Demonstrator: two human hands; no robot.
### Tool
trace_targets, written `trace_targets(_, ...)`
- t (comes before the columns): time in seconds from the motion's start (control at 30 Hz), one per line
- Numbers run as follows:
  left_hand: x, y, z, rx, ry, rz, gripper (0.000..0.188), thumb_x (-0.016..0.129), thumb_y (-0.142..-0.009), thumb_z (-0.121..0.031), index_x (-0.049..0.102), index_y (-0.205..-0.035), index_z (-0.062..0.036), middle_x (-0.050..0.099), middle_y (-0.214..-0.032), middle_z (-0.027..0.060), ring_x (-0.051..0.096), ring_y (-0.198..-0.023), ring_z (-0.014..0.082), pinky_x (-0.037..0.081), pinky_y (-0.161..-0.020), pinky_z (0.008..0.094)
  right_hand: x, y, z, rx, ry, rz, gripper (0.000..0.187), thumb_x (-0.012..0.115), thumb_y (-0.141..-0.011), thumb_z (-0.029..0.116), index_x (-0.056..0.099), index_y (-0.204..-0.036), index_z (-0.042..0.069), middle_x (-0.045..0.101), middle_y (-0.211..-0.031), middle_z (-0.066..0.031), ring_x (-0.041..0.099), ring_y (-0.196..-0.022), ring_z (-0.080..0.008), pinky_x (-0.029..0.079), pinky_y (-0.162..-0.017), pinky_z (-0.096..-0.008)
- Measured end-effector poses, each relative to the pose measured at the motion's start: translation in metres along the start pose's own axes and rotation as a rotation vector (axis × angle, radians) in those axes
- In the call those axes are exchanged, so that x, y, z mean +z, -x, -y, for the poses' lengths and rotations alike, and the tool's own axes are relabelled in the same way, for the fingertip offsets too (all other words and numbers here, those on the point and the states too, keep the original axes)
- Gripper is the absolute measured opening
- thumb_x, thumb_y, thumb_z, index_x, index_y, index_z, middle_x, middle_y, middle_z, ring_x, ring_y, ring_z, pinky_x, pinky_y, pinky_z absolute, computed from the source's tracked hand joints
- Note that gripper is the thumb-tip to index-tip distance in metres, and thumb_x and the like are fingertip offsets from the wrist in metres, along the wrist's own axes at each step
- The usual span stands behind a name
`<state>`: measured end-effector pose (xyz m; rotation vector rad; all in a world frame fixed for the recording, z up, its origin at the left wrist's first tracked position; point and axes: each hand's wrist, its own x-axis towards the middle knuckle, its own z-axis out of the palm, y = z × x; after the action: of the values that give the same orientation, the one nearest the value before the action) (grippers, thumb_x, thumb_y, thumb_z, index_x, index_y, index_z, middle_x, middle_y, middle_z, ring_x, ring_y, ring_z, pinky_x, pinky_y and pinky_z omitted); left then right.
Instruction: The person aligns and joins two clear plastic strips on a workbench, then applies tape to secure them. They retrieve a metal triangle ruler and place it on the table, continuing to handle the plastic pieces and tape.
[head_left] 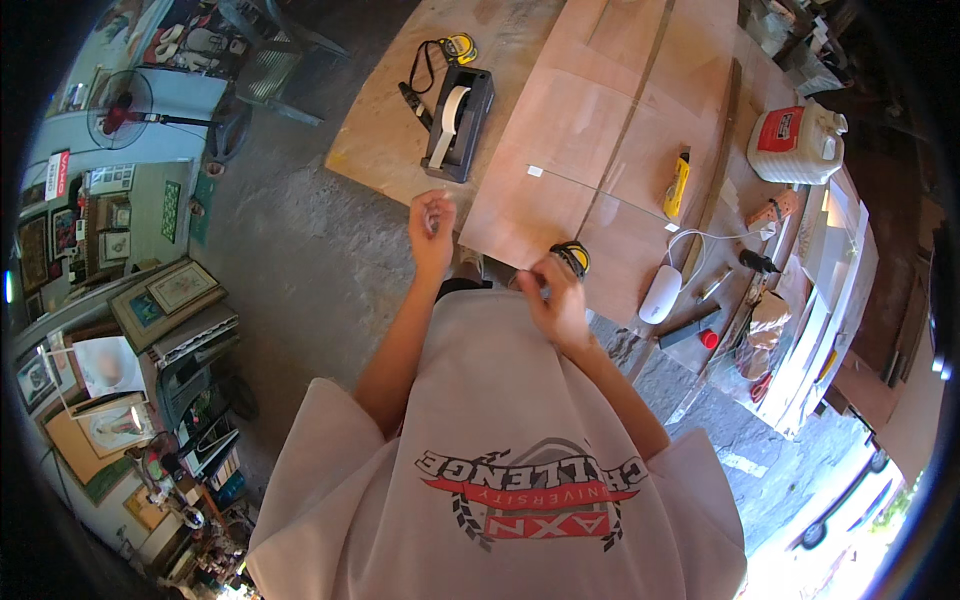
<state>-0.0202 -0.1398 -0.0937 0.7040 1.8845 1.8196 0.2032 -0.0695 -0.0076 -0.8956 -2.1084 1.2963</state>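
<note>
My left hand [433, 232] is raised just off the near corner of the table, its fingers curled in toward the thumb. A pale bit shows between those fingertips, too small to name. Bent fingers pressed together mark my right hand [556, 302] at the table's near edge; whatever they may hold is hidden. Right behind it sits a black and yellow tape measure [572, 257]. Beyond my left hand a black tape dispenser [460, 125] carries a roll of whitish tape [453, 112]. A small white piece [535, 171] lies on the wooden panel [545, 205].
Farther right lie a yellow utility knife [678, 187], a white mouse-shaped device with a cable [660, 294], a red cap [709, 339] and a large white jug [797, 145]. Another yellow tape measure [459, 47] rests beyond the dispenser. A standing fan [120, 112] and framed pictures [168, 295] are on the left.
</note>
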Motion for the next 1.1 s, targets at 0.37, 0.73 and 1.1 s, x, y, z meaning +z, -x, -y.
trace_targets(0.37, -0.059, -0.025, 0.041, -0.432, 0.143, 0.017, 0.018, 0.058, -0.098, -0.012, 0.058, -0.116, -0.0072, 0.065, -0.1, 0.0043, 0.064, -0.082, 0.0121, 0.05, -0.073, 0.0252, 0.181, -0.145, 0.003, 0.612, -0.221, -0.321, 0.051, 0.067, -0.091, 0.031, 0.046, -0.128, 0.003, 0.041, -0.128, -0.0275, 0.055, -0.107, -0.0462, 0.053, -0.089, -0.0449)
trace_targets(0.73, -0.056, -0.082, 0.047, -0.61, 0.266, 0.326, 0.029, 0.056, -0.102, -0.034, 0.059, -0.111, -0.0064, 0.065, -0.109, 0.0072, 0.063, -0.098, 0.0167, 0.052, -0.084, 0.0328, 0.188, -0.171, 0.0, 0.812, -1.031, -0.479, 0.024, 0.071, -0.092, 0.02, 0.063, -0.108, 0.004, 0.06, -0.087, -0.0052, 0.06, -0.07, -0.0155, 0.046, -0.054, -0.0271)
trace_targets(1.1, -0.063, -0.094, 0.034, -0.651, 0.216, 0.406, 0.041, 0.055, -0.101, -0.041, 0.059, -0.113, -0.0013, 0.065, -0.116, 0.0132, 0.063, -0.108, 0.0243, 0.049, -0.093, 0.0382, 0.221, -0.102, 0.004, 0.51, -0.523, -0.583, 0.027, 0.068, -0.096, 0.026, 0.066, -0.098, -0.001, 0.047, -0.131, -0.0121, 0.05, -0.112, -0.0155, 0.039, -0.098, -0.0319)
